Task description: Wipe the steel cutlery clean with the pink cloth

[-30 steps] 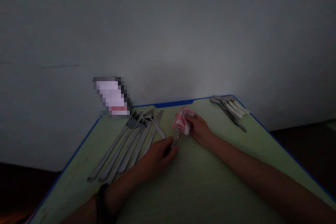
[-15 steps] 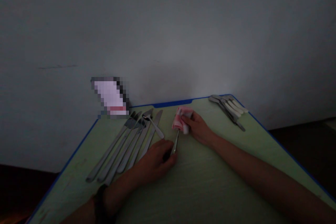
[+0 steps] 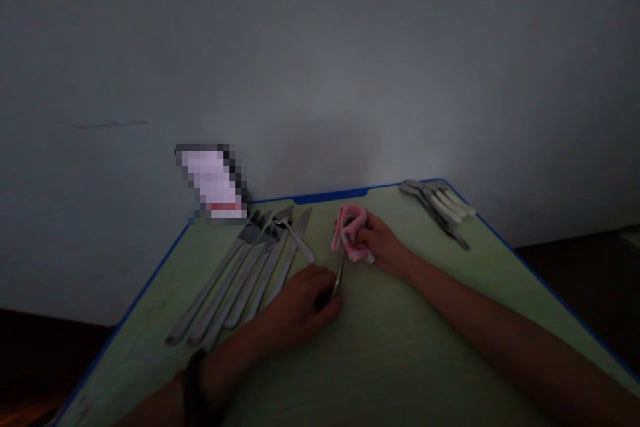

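While dim light dulls most of the scene, the person's left hand (image 3: 306,301) holds a slim, shiny metal utensil (image 3: 340,272) between its curled fingers, near the middle of the pale green bench with a blue rim (image 3: 400,347). The utensil's lower end disappears into that hand, and its upper end runs into a crumpled pink-and-white cloth (image 3: 353,248), so its kind cannot be told; a dark patch shows among the folds. The right hand (image 3: 383,247) grips the cloth, its fingers partly buried in the fabric and closed around it.

Left of the hands, a row of long, flat silver metal cutlery (image 3: 256,282) lies aslant. Some of its handles are hidden at their near ends by the left hand and forearm, and its dark far ends overlap, making an exact count hard. A small silver metal spoon (image 3: 300,242) lies across the far ends, its handle reaching close to the left hand. Behind the row, a slanted, pixelated bright panel with a dark border (image 3: 210,180) cannot be read. At the far right corner, a bunch of metal cutlery, some with white handles (image 3: 447,207), overlaps tightly. A black wristband (image 3: 195,387) is cut off by the lower edge of view
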### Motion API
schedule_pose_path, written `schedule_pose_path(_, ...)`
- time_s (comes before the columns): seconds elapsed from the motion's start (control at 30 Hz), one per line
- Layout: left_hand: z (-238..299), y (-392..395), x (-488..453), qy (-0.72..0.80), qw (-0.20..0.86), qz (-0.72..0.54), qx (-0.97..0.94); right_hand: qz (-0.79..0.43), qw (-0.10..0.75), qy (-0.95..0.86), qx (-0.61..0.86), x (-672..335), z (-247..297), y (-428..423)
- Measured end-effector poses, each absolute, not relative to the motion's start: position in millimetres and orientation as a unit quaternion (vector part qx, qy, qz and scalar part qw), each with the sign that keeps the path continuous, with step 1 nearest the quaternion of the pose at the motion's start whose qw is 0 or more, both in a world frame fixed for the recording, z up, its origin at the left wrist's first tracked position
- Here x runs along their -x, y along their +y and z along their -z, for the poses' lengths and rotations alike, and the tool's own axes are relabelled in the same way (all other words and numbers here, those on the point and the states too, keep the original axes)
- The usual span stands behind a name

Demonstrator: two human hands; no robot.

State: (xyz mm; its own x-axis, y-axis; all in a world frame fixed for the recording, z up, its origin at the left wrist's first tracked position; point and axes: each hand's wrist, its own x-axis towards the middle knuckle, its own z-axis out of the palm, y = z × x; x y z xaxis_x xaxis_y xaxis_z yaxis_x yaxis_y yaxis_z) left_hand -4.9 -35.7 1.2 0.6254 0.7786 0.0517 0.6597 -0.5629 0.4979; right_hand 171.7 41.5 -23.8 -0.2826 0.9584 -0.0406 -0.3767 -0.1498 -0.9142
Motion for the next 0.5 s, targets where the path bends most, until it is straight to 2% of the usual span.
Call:
schedule_pose_path(0.23, -2.2, -35.7, 4.3, 0.421, 0.226, -0.131, -0.869, -0.708, 0.520, -0.381, 0.289, -169.8, 22.9, 43.9)
schedule_pose_path(0.5, 0.2, -34.8, 4.5, 0.419, 0.222, -0.130, -0.871, -0.681, 0.504, -0.443, 0.293, -169.6, 24.7, 39.6)
